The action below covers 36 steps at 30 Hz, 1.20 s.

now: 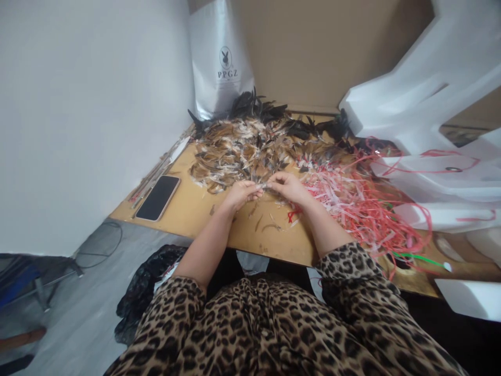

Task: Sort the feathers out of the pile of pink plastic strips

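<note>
Head view: two bare hands meet above a flat, yellow-brown table with a smooth, wood-like surface (287, 246). Left hand (243, 193): fingers curled, thumb and index tips pinching one end of a small, slender, greyish feather-like piece (262, 185). Right hand (287, 186): fingertips closed on the opposite end of the same piece. The piece is located between the two hands, at the near edge of the feather stock; its fine detail is too small to resolve.

Feather stock: a broad, layered heap of glossy brown, tan and white feathers (227, 151), soft and overlapping, lies directly beyond the hands. Long, curved, black feathers (256, 108) border its far side. Loose, thin, curved brown feathers (270, 226) are scattered on the table nearer the body.

Strip stock: a tangled mass of narrow, shiny, red and pink plastic-like strips (352, 203) lies to the right of the right hand. One thin, bright-green strip (420, 257) extends at its near side.

Surrounding items: a flat, black-screened rectangular phone with rounded corners (158, 198) rests at the table's left; a tall, white, smooth bag with black printed lettering (221, 62) stands upright behind the heap
</note>
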Each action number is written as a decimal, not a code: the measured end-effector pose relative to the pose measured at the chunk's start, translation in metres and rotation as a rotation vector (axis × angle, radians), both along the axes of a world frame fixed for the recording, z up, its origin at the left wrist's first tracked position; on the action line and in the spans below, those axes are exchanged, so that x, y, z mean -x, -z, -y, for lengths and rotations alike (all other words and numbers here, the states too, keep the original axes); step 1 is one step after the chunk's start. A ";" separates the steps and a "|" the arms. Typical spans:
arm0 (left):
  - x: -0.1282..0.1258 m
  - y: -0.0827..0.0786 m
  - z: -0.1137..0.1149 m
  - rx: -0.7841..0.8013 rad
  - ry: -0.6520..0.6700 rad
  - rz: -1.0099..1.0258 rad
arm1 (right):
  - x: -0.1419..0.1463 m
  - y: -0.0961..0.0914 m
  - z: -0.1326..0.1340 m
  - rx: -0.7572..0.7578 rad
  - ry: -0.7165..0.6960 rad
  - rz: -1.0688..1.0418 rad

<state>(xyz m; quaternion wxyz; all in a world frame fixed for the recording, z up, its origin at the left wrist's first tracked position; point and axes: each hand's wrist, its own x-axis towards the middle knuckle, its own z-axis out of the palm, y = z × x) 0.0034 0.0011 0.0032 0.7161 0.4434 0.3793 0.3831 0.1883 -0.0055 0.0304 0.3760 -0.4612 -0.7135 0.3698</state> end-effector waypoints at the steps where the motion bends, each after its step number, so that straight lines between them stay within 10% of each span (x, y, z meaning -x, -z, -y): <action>1: 0.000 -0.001 0.001 -0.003 0.014 -0.015 | -0.001 0.001 -0.001 -0.024 0.000 0.010; 8: -0.001 -0.005 0.004 -0.049 0.068 -0.112 | 0.000 0.001 -0.003 -0.110 0.006 0.038; 16: 0.008 -0.004 -0.010 0.046 -0.289 0.170 | -0.002 0.003 -0.003 -0.426 0.108 0.154; 25: -0.007 -0.009 0.006 0.046 -0.066 -0.018 | 0.006 0.008 0.004 -0.633 0.116 0.808; 36: -0.010 -0.009 0.006 0.052 -0.065 -0.039 | 0.013 0.012 0.004 -0.664 0.131 0.903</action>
